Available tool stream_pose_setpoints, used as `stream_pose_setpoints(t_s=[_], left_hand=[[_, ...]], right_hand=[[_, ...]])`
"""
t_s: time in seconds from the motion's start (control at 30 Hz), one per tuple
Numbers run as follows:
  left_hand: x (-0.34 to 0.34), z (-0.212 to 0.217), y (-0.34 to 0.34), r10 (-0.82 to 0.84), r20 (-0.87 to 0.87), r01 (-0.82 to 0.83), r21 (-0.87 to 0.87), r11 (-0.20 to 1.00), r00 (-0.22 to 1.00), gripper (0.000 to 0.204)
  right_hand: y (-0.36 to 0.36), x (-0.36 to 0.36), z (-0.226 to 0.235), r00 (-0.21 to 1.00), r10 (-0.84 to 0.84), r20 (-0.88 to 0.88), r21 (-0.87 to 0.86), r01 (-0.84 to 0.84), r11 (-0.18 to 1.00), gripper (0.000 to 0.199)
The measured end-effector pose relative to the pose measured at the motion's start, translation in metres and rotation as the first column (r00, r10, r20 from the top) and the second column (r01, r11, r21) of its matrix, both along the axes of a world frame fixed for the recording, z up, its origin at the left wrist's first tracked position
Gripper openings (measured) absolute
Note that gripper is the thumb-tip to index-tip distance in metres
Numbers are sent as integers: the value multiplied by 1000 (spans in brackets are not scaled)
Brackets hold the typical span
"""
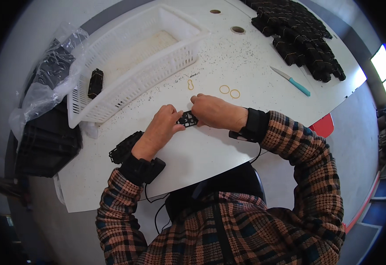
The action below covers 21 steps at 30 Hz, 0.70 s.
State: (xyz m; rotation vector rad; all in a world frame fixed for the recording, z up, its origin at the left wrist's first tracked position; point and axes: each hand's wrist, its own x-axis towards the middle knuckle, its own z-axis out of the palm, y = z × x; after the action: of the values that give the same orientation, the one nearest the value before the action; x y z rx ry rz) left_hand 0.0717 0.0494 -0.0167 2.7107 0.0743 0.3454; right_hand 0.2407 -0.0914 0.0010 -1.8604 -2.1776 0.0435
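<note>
A small flat black plastic part with cut-out holes (187, 119) is held between my two hands over the white table. My left hand (163, 126) pinches its left end with thumb and fingers. Closed around the right end is my right hand (215, 111), its fingertips partly hidden. Beside my left wrist lies a stack of similar black plastic parts (126, 147). Beyond my hands, yellow rubber bands (224, 89) rest on the table, and a single twisted rubber band (190, 84) lies nearer the basket.
A white plastic basket (144, 79) stands at the left, with a banded black bundle (95, 83) inside. Many banded black bundles (297, 35) are piled far right. A knife with a turquoise handle (299, 87) lies near them. Black crates with clear plastic (47, 141) stand far left. Small dark crumbs dot the table.
</note>
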Motion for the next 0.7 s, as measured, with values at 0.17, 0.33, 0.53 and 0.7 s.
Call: stream_pose_setpoints(t_s=[0.17, 0.33, 0.53, 0.7], left_hand=[[-3, 1, -1, 26, -19, -26, 4, 1000, 999, 41], [-15, 1, 5, 118, -41, -115, 58, 992, 992, 37], [-18, 2, 12, 166, -41, -154, 206, 966, 985, 26], [-20, -1, 19, 176, -130, -141, 243, 960, 976, 26]], right_hand=[[0, -7, -10, 999, -30, 18, 1, 30, 1000, 16], [22, -15, -6, 999, -14, 31, -19, 14, 1000, 19], [41, -21, -4, 1000, -25, 12, -33, 26, 999, 21], [37, -14, -1, 982, -40, -183, 81, 55, 995, 21]])
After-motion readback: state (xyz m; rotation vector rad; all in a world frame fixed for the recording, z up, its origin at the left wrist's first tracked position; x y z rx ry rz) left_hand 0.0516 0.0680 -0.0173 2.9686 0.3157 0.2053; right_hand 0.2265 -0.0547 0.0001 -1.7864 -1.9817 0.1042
